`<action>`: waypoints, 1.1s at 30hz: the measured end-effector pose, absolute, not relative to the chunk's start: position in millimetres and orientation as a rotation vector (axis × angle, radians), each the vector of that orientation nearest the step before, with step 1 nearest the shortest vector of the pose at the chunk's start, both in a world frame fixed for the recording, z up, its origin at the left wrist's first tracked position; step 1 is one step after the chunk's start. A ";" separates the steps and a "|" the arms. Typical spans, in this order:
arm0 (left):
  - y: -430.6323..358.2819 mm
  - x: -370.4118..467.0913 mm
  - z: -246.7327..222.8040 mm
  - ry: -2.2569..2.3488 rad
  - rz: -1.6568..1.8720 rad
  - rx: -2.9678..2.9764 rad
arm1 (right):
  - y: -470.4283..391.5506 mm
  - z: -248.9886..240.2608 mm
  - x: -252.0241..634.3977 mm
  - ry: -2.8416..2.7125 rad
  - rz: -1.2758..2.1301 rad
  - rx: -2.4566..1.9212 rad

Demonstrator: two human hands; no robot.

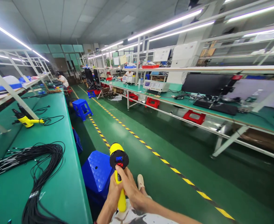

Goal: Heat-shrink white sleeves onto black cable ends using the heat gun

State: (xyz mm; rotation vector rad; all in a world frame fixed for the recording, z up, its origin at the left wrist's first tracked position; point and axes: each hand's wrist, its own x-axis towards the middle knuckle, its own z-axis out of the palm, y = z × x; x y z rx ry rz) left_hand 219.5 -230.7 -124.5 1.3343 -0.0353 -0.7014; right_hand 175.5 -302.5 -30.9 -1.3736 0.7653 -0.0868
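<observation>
A yellow and black heat gun (119, 155) is held in front of my body, its back end facing me. Its small display is lit with blue digits, and red buttons sit just below. My left hand (114, 191) is wrapped around the handle from the left. My right hand (128, 183) grips from the other side, a digit reaching up to the red buttons. The nozzle is hidden behind the body of the tool. To my left, a bundle of thin black cables (50, 152) lies curved on a green-topped workbench (71, 189), tied near its lower part.
A second yellow heat gun (27, 120) lies farther back on that bench. Blue stools (96, 171) stand beside it. Yellow-black striped floor tape (155, 153) runs along the aisle. On the right bench are a monitor (203, 84) and a boxy instrument (156, 86). A seated person (63, 81) is far back.
</observation>
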 end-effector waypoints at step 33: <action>-233.6 216.0 -130.4 -0.121 -0.713 1.358 | -304.9 -28.2 169.4 0.805 -0.070 -1.328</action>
